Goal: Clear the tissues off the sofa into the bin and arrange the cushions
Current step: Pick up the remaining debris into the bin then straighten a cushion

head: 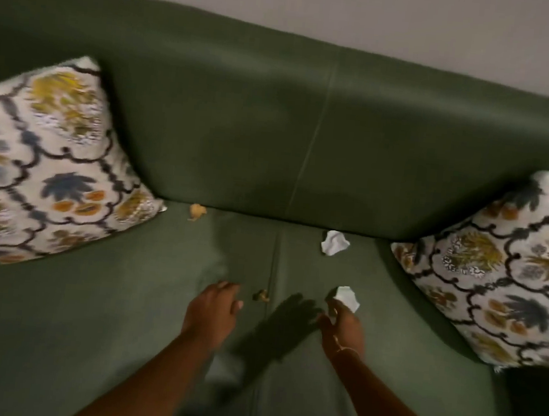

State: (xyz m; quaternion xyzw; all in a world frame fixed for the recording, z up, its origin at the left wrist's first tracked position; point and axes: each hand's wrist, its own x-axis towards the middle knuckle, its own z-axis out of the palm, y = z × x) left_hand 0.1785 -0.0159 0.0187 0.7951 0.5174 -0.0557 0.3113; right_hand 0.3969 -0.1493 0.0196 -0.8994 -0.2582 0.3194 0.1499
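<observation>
I look down on a dark green sofa [56, 304]. My right hand [343, 328] pinches a crumpled white tissue [347, 297] just above the seat. A second white tissue [333, 242] lies near the backrest. A small brown crumpled scrap [261, 295] sits on the seat seam, just right of my left hand [212, 312], whose fingers are curled and apart with nothing in them. An orange-brown scrap [197, 211] lies in the crease at the backrest. A patterned cushion [46, 165] leans at the left, a matching patterned cushion [507, 280] at the right.
A pale wall [352, 10] runs behind the sofa back. A blurred pale shape [222, 369] shows below my left forearm at the seat's front. No bin is in view.
</observation>
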